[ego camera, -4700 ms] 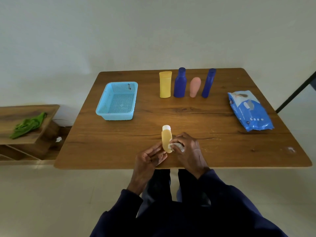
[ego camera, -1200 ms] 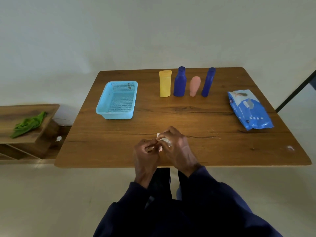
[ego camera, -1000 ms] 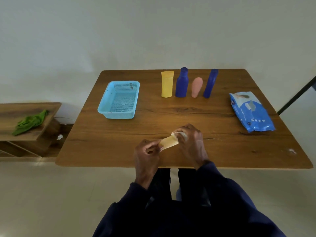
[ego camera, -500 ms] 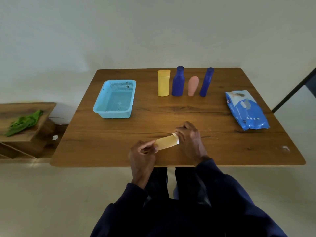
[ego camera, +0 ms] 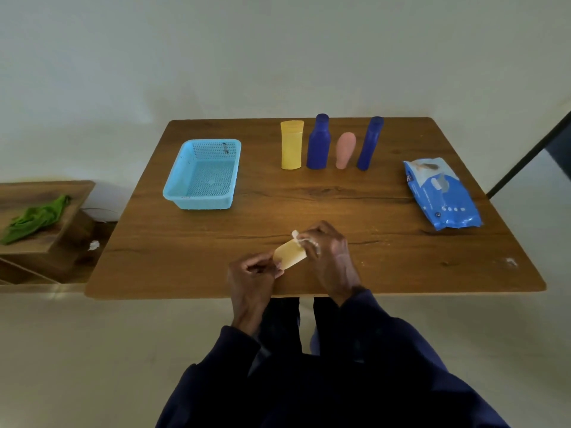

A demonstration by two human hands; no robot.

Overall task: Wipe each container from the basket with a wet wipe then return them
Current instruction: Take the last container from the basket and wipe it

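Green crumpled cloth (ego camera: 34, 218) lies on a low wooden shelf (ego camera: 46, 193) at the left edge of the frame, below the level of the big brown wood-grain table (ego camera: 370, 211) that fills the middle. Toward the upper left of that table sits a light blue perforated plastic basket (ego camera: 173, 189), rectangular, with no containers in it. Right of it, along the far edge at upper centre, four containers stand upright in a row, near each other: a yellow flat-sided plastic tube (ego camera: 291, 144), a dark blue plastic bottle with a narrow neck (ego camera: 319, 141), a short pink rounded plastic bottle (ego camera: 345, 150) and a tall slim dark blue plastic bottle (ego camera: 370, 143). At lower centre, near the front edge, the left hand (ego camera: 251, 278) pinches the lower end of a small amber-yellow plastic bottle (ego camera: 289, 255), which is tilted, its top pointing up and to the right. The right hand (ego camera: 332, 257) is closed around the bottle's upper end with a white wet wipe (ego camera: 297, 237) pressed against it; a scrap of the wipe sticks out above the fingers. Dark navy sleeves (ego camera: 386, 350) run down to the bottom of the frame. At the right of the table, well apart from the hands, lies a blue and white soft plastic pack of wet wipes (ego camera: 441, 194), flat on the wood.
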